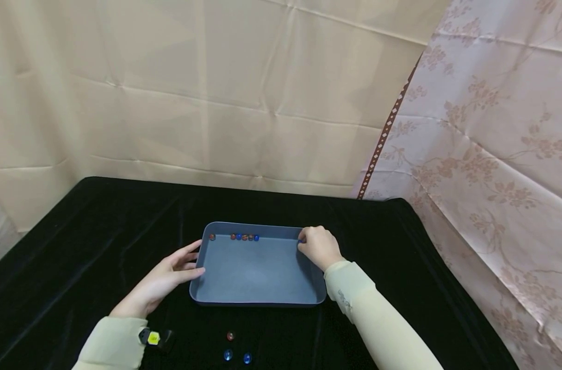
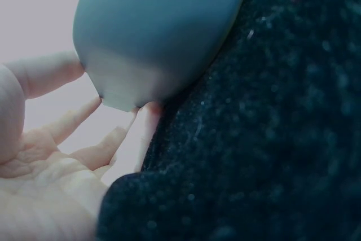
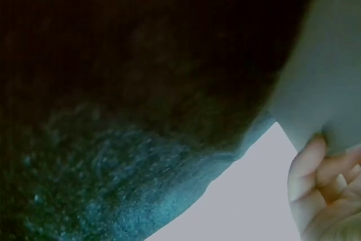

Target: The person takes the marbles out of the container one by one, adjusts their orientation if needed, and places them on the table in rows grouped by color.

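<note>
A grey-blue rectangular tray [image 1: 257,275] lies on the black cloth. My left hand [image 1: 167,277] holds its left side, thumb at the rim and fingers against the outer wall; the left wrist view shows these fingertips touching the tray [image 2: 152,32]. At the back right corner, my right hand [image 1: 320,247] reaches over the tray with curled fingers, pinching a blue marble [image 1: 300,241] mostly hidden by the fingertips. Along the back wall inside sit several red-brown and blue marbles in a row, among them a blue marble [image 1: 256,238]. One brownish marble [image 1: 212,237] sits apart at the back left corner.
In front of the tray, a reddish marble [image 1: 230,336] and two blue marbles, the left blue marble [image 1: 228,354] and the right blue marble [image 1: 247,358], lie on the black cloth [image 1: 123,231]. A beige curtain [image 1: 193,103] hangs behind the table, a floral curtain [image 1: 503,169] at right.
</note>
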The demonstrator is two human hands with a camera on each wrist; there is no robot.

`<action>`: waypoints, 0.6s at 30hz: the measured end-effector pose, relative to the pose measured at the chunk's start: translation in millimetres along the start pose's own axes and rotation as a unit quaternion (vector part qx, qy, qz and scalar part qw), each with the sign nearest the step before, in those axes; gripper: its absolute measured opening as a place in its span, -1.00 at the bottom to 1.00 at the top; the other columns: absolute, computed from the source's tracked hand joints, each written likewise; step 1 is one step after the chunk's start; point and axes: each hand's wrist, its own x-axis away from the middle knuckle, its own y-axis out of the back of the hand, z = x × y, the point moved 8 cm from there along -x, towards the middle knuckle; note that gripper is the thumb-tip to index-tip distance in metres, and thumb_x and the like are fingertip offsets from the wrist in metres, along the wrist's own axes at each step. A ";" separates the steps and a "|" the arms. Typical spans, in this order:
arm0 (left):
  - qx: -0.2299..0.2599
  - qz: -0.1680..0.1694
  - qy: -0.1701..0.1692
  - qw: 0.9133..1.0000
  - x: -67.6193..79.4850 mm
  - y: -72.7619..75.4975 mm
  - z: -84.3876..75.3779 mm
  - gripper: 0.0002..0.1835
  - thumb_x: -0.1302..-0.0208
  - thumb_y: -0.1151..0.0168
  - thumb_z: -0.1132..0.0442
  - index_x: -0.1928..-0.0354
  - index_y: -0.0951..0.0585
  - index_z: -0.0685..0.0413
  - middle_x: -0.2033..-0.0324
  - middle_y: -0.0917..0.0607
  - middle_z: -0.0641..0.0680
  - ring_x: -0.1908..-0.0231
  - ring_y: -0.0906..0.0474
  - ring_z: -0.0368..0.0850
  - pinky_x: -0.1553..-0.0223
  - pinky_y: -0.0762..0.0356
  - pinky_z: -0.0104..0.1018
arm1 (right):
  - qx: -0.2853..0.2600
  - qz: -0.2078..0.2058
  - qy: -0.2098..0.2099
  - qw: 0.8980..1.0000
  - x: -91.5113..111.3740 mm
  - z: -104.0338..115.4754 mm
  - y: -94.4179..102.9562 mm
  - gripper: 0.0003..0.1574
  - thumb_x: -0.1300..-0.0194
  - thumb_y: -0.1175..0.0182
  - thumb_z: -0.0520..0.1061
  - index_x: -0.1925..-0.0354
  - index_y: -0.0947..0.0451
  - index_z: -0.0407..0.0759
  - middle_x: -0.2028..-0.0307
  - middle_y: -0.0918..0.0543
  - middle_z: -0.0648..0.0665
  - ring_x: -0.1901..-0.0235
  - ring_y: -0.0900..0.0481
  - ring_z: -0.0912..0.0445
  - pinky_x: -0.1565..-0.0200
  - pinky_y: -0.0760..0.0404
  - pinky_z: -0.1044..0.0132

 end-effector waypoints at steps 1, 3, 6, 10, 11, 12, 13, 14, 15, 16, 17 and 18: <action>0.000 -0.001 0.000 1.000 0.1 0.0 -0.2 -0.17 -0.42 -0.15 0.10 -0.58 0.04 -0.03 -0.44 -0.16 0.42 -0.33 -0.33 0.32 -0.28 -0.35 0.31 | -0.004 0.001 -0.001 1.000 0.7 0.0 0.4 -0.80 -0.24 -0.33 -0.14 0.17 -0.73 -0.17 0.26 -0.77 -0.12 0.38 -0.68 0.12 0.34 -0.69 0.21; 0.000 -0.002 0.001 1.000 0.4 -0.4 -0.3 -0.17 -0.42 -0.16 0.10 -0.58 0.03 -0.03 -0.44 -0.17 0.42 -0.33 -0.33 0.31 -0.29 -0.34 0.30 | -0.014 0.005 -0.006 1.000 1.7 -1.2 0.7 -0.81 -0.24 -0.33 -0.13 0.17 -0.72 -0.15 0.26 -0.77 -0.11 0.38 -0.68 0.12 0.35 -0.69 0.22; -0.001 -0.001 0.000 1.000 0.3 0.0 -0.1 -0.17 -0.42 -0.16 0.10 -0.58 0.04 -0.03 -0.44 -0.17 0.42 -0.33 -0.33 0.32 -0.28 -0.34 0.31 | -0.033 0.009 -0.015 0.999 2.8 -3.5 0.9 -0.80 -0.25 -0.32 -0.12 0.16 -0.72 -0.15 0.24 -0.77 -0.12 0.37 -0.68 0.12 0.33 -0.70 0.23; -0.001 0.000 -0.001 1.000 0.4 0.1 0.0 -0.16 -0.41 -0.16 0.10 -0.58 0.05 -0.02 -0.44 -0.16 0.43 -0.33 -0.32 0.32 -0.29 -0.34 0.31 | -0.059 0.003 -0.023 0.998 4.5 -6.6 1.0 -0.79 -0.26 -0.32 -0.12 0.15 -0.71 -0.15 0.23 -0.76 -0.13 0.36 -0.69 0.12 0.31 -0.71 0.23; -0.001 0.000 -0.002 1.000 0.4 0.2 0.0 -0.16 -0.41 -0.16 0.10 -0.58 0.04 -0.02 -0.44 -0.16 0.43 -0.33 -0.32 0.32 -0.29 -0.34 0.31 | -0.066 0.000 -0.024 0.998 5.2 -7.2 1.2 -0.80 -0.25 -0.32 -0.12 0.15 -0.71 -0.15 0.22 -0.76 -0.13 0.34 -0.70 0.12 0.30 -0.71 0.23; 0.000 0.000 -0.003 1.000 0.6 0.0 0.1 -0.16 -0.41 -0.16 0.10 -0.58 0.04 -0.02 -0.44 -0.16 0.43 -0.33 -0.32 0.32 -0.29 -0.33 0.32 | -0.074 -0.004 -0.026 0.997 6.0 -7.9 1.5 -0.80 -0.25 -0.33 -0.12 0.16 -0.71 -0.14 0.22 -0.76 -0.13 0.33 -0.70 0.11 0.29 -0.71 0.23; -0.001 0.000 -0.004 1.000 0.4 0.3 0.1 -0.17 -0.41 -0.16 0.10 -0.58 0.04 -0.02 -0.43 -0.16 0.43 -0.33 -0.32 0.32 -0.28 -0.34 0.32 | -0.082 -0.008 -0.026 0.996 6.9 -8.6 1.6 -0.81 -0.25 -0.33 -0.12 0.16 -0.72 -0.14 0.21 -0.76 -0.13 0.32 -0.70 0.11 0.28 -0.71 0.22; -0.001 0.000 -0.004 1.000 0.6 0.1 0.2 -0.17 -0.41 -0.16 0.10 -0.58 0.04 -0.02 -0.43 -0.17 0.43 -0.33 -0.33 0.32 -0.29 -0.33 0.32 | -0.089 -0.011 -0.026 0.996 7.8 -9.4 1.5 -0.81 -0.24 -0.33 -0.12 0.17 -0.72 -0.13 0.21 -0.77 -0.12 0.30 -0.71 0.10 0.26 -0.71 0.22; -0.001 -0.001 -0.004 1.000 0.7 0.0 0.4 -0.17 -0.41 -0.16 0.10 -0.58 0.03 -0.02 -0.43 -0.17 0.42 -0.33 -0.33 0.32 -0.29 -0.33 0.32 | -0.099 -0.015 -0.026 0.995 8.8 -10.3 1.7 -0.82 -0.24 -0.34 -0.12 0.17 -0.72 -0.12 0.20 -0.77 -0.12 0.28 -0.71 0.10 0.25 -0.71 0.21; -0.001 -0.001 -0.005 1.000 0.5 0.0 0.4 -0.17 -0.41 -0.17 0.10 -0.58 0.03 -0.02 -0.43 -0.17 0.42 -0.33 -0.33 0.32 -0.29 -0.33 0.32 | -0.109 -0.018 -0.027 0.994 9.6 -11.6 1.6 -0.83 -0.23 -0.35 -0.13 0.18 -0.72 -0.12 0.19 -0.77 -0.12 0.25 -0.71 0.09 0.23 -0.72 0.21; -0.002 -0.001 -0.005 1.000 0.3 0.0 0.6 -0.17 -0.41 -0.17 0.10 -0.58 0.02 -0.02 -0.43 -0.18 0.42 -0.33 -0.33 0.32 -0.29 -0.33 0.32 | -0.118 -0.020 -0.029 0.992 10.3 -12.9 1.3 -0.83 -0.23 -0.35 -0.13 0.18 -0.73 -0.11 0.19 -0.76 -0.12 0.23 -0.71 0.08 0.22 -0.72 0.20; -0.001 -0.001 -0.005 1.000 0.3 -0.1 0.8 -0.17 -0.41 -0.17 0.09 -0.58 0.02 -0.03 -0.43 -0.18 0.42 -0.33 -0.33 0.32 -0.29 -0.33 0.31 | -0.128 -0.022 -0.031 0.991 10.8 -14.3 1.1 -0.84 -0.23 -0.35 -0.14 0.19 -0.73 -0.11 0.18 -0.76 -0.12 0.22 -0.70 0.07 0.20 -0.72 0.19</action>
